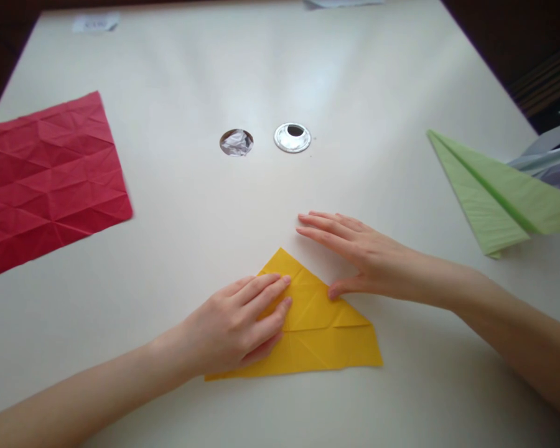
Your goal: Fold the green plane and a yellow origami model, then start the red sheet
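A folded sheet of yellow paper [329,345] lies on the white table in front of me, its peak pointing away and crease lines crossing its surface. My left hand [242,323] rests flat over the left part of the paper, fingers stretched toward its middle and hiding some of it. At the paper's upper right edge is my right hand [354,252], fingers extended above the table and the thumb tip touching or just beside the slanted edge. Nothing is gripped in either hand.
A creased red paper sheet [56,180] lies at the left. On the right are a folded light green paper [494,186] and paper strips [553,152]. Beyond the hands, the table [177,205] has a hole with crumpled foil [236,143] and a metal ring [292,138].
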The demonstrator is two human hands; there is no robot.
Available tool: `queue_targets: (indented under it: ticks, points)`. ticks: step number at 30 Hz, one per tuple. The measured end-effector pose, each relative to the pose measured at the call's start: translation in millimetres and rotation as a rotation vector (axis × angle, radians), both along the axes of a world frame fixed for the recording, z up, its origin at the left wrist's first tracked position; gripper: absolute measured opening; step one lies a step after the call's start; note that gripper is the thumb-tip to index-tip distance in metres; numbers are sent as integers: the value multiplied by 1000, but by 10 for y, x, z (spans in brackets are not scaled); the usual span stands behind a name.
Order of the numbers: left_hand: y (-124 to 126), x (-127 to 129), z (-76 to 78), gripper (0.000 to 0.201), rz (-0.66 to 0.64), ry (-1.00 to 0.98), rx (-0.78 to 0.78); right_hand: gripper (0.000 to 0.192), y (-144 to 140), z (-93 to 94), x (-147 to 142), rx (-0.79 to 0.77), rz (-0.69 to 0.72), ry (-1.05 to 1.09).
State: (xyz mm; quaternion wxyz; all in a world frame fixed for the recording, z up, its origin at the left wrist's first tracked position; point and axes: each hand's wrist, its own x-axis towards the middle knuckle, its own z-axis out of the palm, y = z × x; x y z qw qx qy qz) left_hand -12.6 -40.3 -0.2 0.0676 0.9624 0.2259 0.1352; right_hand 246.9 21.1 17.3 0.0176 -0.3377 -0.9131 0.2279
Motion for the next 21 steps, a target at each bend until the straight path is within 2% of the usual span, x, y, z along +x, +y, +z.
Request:
queue_targets:
  ticks: [4, 7, 10, 21]
  points:
    - [8, 6, 1, 27, -2, -3, 0, 81, -27, 46, 12, -14, 26, -36]
    - [9, 9, 5, 27, -2, -9, 3, 95, -126, 29, -51, 26, -33, -66]
    - [3, 3, 4, 26, 3, -11, 7, 96, -177, 4, -92, 61, -57, -86]
    - [-14, -5, 4, 27, 11, -8, 10, 97, -128, 99, 55, 62, 95, -148]
